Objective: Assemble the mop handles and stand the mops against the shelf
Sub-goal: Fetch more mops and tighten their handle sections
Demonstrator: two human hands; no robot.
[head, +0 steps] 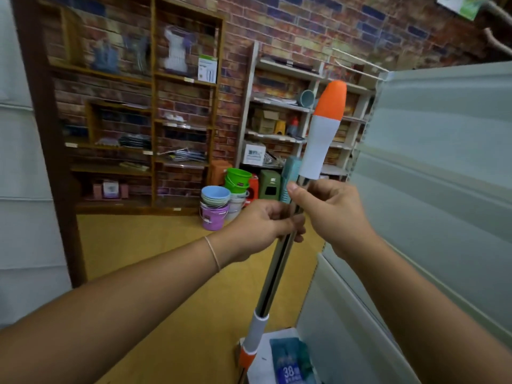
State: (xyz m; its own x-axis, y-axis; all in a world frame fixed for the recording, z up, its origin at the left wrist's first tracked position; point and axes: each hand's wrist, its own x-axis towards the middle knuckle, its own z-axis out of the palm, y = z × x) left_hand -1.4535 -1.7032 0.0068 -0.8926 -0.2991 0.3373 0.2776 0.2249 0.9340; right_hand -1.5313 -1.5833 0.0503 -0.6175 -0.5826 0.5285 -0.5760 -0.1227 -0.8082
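- The mop handle (pixel 279 261) stands nearly upright in front of the person, its long axis leaning a little to the right at the top: the orange-and-white grip (pixel 324 128) is high, and the grey-and-orange collar (pixel 253 342) sits low, near the floor.
- The left hand (pixel 260 225) is wrapped round the shiny metal tube, fingers curled about it, below the other hand.
- The right hand (pixel 329 209) holds the same tube just above, right under the white end of the grip, thumb laid up along the metal and fingers closed behind it.
- The two hands lie stacked along the axis, almost touching. Any twist or push that joins the sections would, by my reading, run along this line, one hand steadying and the other turning.
- Whether a joint lies between the hands I cannot tell; they cover that part of the tube.
- The grey shelf panel (pixel 432 167) rises just to the right of the handle, on the right hand's side, so leaning the mop there means tipping its top rightward.
- A white package (pixel 274 356) lies near the handle's foot, at the shelf's lower edge.
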